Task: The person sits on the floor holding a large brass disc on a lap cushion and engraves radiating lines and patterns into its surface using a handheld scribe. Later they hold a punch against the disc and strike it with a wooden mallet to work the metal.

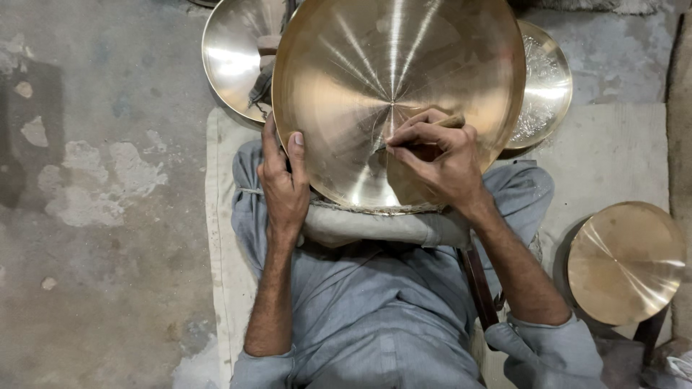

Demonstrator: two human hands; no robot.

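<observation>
A large shiny brass plate (375, 65) rests tilted on my lap over a padded cloth roll (360, 225). My left hand (283, 180) grips the plate's left rim, thumb on the face. My right hand (436, 160) is closed around a thin wooden-handled engraving tool (453, 122), its tip pressed on the plate's surface just below the centre. Faint scratched lines fan out from the plate's middle.
Another brass plate (234, 54) lies behind at upper left, and one with a patterned inside (544, 83) at upper right. A smaller brass plate (626, 261) lies at right. I sit on a pale mat (613, 158) on a stained concrete floor (101, 180).
</observation>
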